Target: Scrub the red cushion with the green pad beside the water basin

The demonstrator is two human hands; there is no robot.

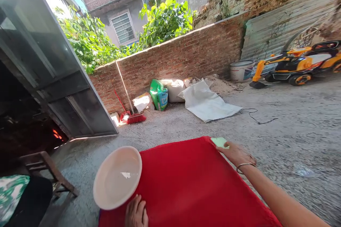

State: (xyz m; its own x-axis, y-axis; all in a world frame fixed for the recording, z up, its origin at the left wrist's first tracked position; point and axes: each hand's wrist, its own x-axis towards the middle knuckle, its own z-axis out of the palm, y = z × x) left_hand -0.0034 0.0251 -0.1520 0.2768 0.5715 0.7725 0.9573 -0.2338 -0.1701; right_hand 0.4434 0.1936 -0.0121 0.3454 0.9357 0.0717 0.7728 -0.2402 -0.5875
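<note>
A red cloth (181, 173) covers a flat top in front of me. At its near left side, my left hand (136, 211) lies on the cloth with its fingers stretched out, just below a pale pink plastic basin (102, 184). The basin holds what looks like water and stands over the cloth's left edge. My right hand (234, 152), with a bangle at the wrist, reaches to the far right corner. It grips a flat pale green piece (218, 142) there, whose kind I cannot make out.
A wooden chair (48, 166) stands at the left, near an open metal door (45, 42). By the brick wall (191, 49) are a red broom (136, 118), a green bag (158, 94), a white sheet (210, 101), a bucket (241, 71) and a toy excavator (295, 65).
</note>
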